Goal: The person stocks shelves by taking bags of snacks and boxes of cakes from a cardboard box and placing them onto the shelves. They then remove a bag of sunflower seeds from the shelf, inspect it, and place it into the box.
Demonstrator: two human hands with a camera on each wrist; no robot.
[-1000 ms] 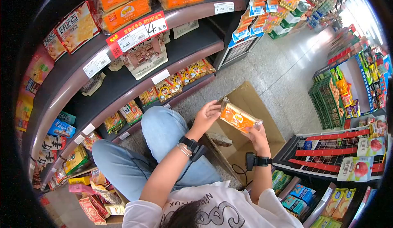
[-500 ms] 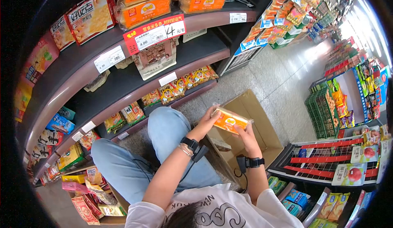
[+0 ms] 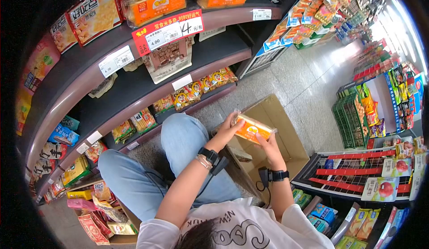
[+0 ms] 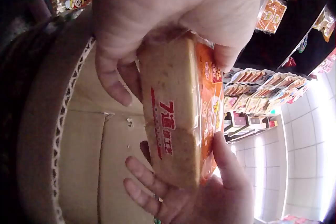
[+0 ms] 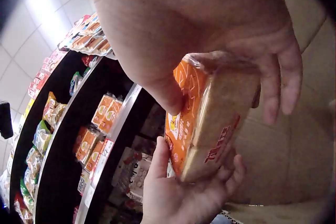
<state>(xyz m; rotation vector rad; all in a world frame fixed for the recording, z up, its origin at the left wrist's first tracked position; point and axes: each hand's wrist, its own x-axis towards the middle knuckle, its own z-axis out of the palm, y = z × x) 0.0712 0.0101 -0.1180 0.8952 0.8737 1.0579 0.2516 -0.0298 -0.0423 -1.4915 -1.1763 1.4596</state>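
An orange-and-cream snack pack (image 3: 254, 129) in clear wrap is held between both hands, above an open cardboard box (image 3: 295, 148). The left hand (image 3: 227, 130) grips its left end. At its right end the right hand (image 3: 271, 150) holds it, thumb on the orange front. In the left wrist view the pack's pale side (image 4: 170, 113) with red print shows, the left hand (image 4: 178, 14) over one end and the right hand (image 4: 205, 198) at the other. The right wrist view shows the right hand (image 5: 210, 35) with its thumb pressed on the orange face (image 5: 186, 103).
Curved shelves (image 3: 214, 54) with snack packs run along the left, with orange packs (image 3: 158, 8) on the upper one. A second box of mixed snacks (image 3: 109, 217) stands at lower left. To the right are a green crate (image 3: 351, 119) and a wire rack (image 3: 353, 171).
The pack and both hands have moved slightly left since the first frame, and the right thumb has come onto the pack's front. Little differs from half a second ago.
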